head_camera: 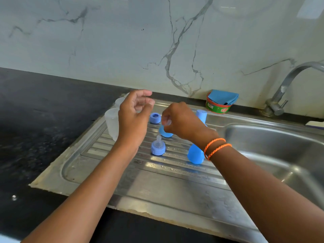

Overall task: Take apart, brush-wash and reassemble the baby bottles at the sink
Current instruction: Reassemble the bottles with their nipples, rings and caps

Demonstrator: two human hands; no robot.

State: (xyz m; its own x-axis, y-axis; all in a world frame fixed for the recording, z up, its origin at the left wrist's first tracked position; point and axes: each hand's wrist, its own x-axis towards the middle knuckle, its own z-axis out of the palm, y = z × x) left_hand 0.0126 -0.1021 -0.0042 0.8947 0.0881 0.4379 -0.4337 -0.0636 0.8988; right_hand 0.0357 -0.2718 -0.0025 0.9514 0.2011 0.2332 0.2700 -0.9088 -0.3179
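The left hand (134,118) hangs above the ribbed drainboard (122,176) with its fingers loosely curved and spread; it holds nothing. The right hand (180,120) is raised beside it, fingers curled, and pinches a small clear teat (168,122) between thumb and fingertips. Two orange cords (216,148) circle the right wrist.

The bottle parts lie spread on the drainboard, to the left of the sink basin (273,151):

- A blue screw ring with a clear teat fitted in it (158,147) stands upright near the middle of the drainboard, below and between the two hands.
- A second blue screw ring (155,118), with no teat in it, stands farther back, between the hands.
- A blue bottle body (165,132) shows partly beneath the right hand; how it lies cannot be told.
- Another blue bottle body (195,155) stands just behind the right wrist.
- A third blue piece (201,115) stands farther back, partly hidden by the right hand.
- Two frosted clear caps (112,122) stand at the left edge of the drainboard, partly behind the left hand.

A green tub (217,106) holding a folded blue cloth (223,97) sits against the marble wall, with the tap (287,85) to its right.
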